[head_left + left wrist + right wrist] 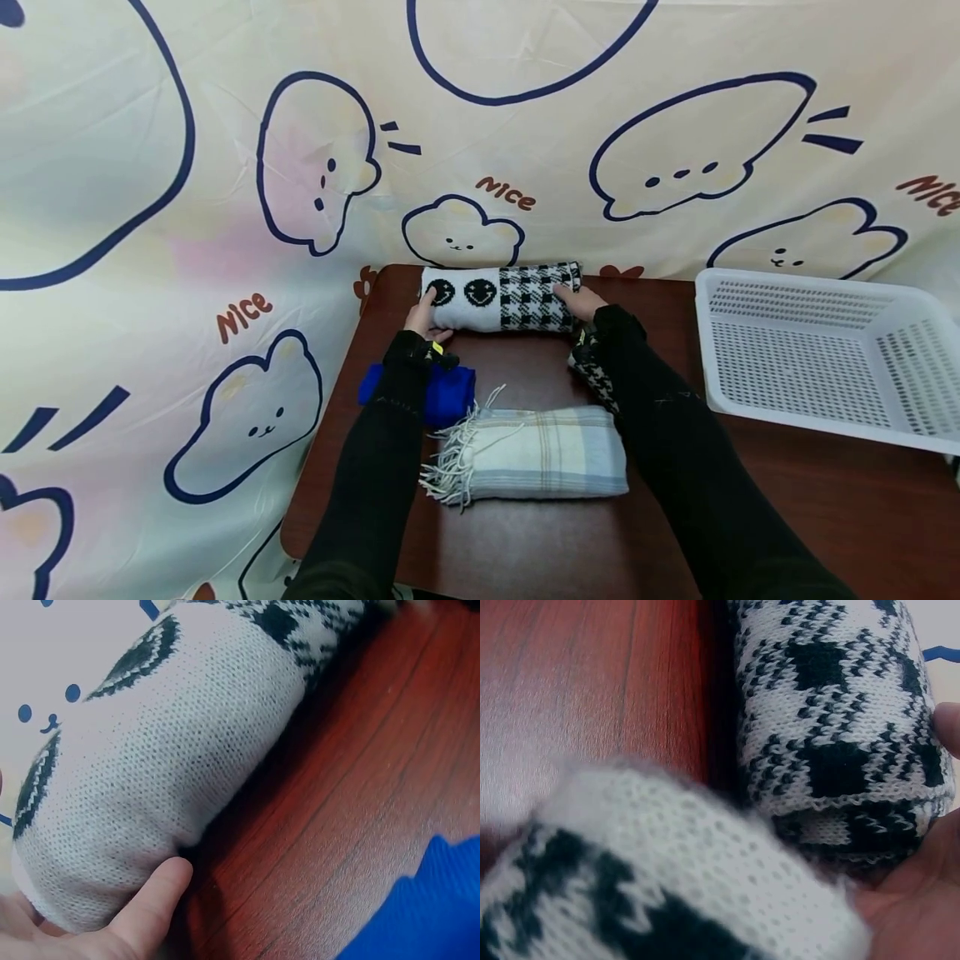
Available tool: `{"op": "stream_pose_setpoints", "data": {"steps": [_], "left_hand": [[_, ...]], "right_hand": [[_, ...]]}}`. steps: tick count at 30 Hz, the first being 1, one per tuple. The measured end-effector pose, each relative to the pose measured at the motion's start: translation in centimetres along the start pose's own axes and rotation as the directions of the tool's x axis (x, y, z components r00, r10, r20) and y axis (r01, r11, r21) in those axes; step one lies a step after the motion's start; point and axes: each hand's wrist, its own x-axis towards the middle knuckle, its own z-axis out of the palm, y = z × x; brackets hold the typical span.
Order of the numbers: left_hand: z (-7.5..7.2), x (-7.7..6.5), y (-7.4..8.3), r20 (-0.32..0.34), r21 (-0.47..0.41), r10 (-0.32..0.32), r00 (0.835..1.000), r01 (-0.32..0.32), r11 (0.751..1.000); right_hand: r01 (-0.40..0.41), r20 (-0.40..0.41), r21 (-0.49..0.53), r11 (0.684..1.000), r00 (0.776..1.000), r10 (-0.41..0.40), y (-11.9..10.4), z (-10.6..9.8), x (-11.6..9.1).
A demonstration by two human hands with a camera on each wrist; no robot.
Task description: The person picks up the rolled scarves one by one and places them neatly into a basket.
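A rolled or folded knit scarf (480,310), white with black smiley faces at its left and a black-and-white check at its right, lies along the table's back edge. My left hand (424,321) grips its left end, one digit pressed into the white knit (172,750) at the near side. At the checked end, my right hand (583,302) holds the scarf between thumb and fingers, its layered edge (847,825) showing in the right wrist view. Another black-and-white knit piece (594,379) lies under my right wrist, partly hidden by the sleeve.
A folded pale plaid scarf (547,454) with fringe at its left lies nearer on the brown table (525,550). Blue folded knit cloth (450,396) sits partly beneath my left forearm. At the right stands a white perforated basket (795,425). A patterned curtain (555,142) hangs behind.
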Motion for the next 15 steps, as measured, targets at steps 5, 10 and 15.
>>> {"op": "stream_pose_setpoints", "data": {"steps": [5, 10, 15], "left_hand": [[0.1, 0.4, -0.8, -0.019, -0.036, 0.018, 1.0, -0.019, 0.999], [0.1, 0.9, -1.4, -0.057, -0.049, 0.036, 0.998, -0.039, 0.998], [0.4, 0.4, -1.3, -0.058, -0.077, 0.041, 0.997, -0.045, 0.996]], "right_hand": [[0.01, 0.001, 0.025, 1.0, 1.0, -0.01, -0.5, 0.3, -1.2], [0.006, -0.003, 0.055, 0.998, 1.0, -0.006, 0.0, 0.3, -0.2], [0.008, -0.008, 0.089, 0.996, 1.0, -0.007, 0.5, 0.5, 0.6]]}}
